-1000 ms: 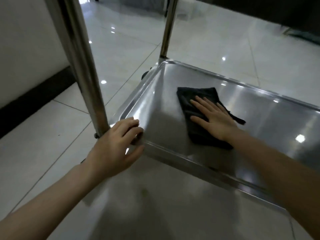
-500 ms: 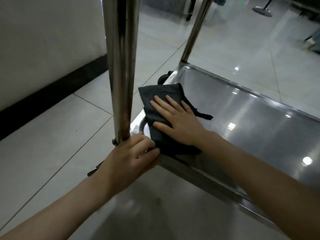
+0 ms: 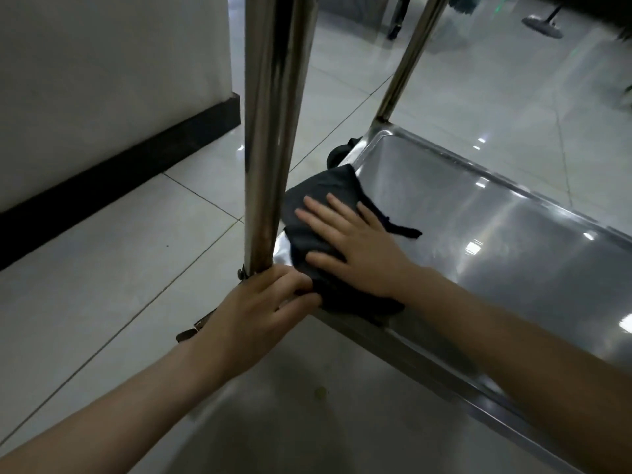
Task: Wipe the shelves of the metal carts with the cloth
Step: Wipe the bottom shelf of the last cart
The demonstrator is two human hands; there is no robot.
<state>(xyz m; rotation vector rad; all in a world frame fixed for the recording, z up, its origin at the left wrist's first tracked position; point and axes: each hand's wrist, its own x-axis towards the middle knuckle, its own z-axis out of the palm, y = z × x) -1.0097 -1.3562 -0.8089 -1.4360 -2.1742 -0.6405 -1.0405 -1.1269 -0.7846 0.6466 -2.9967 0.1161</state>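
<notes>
right hand (image 3: 355, 248), fingers spread, pressed the cloth (image 3: 318, 189); left hand (image 3: 253, 313) fingers curled on the shelf (image 3: 513, 241) corner. the overhanging cloth could slide off.

Right hand (image 3: 362, 251) presses flat on a dark grey cloth (image 3: 318, 200) at the steel cart shelf's (image 3: 478, 234) near-left corner; left hand (image 3: 260, 302) grips that corner beside the upright steel post (image 3: 273, 131).

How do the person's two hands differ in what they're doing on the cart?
The left hand curls its fingers round the shelf corner by the post; the right hand lies flat, fingers spread. The right hand presses the dark cloth; the left hand grips metal. Both are at the same corner.
</notes>
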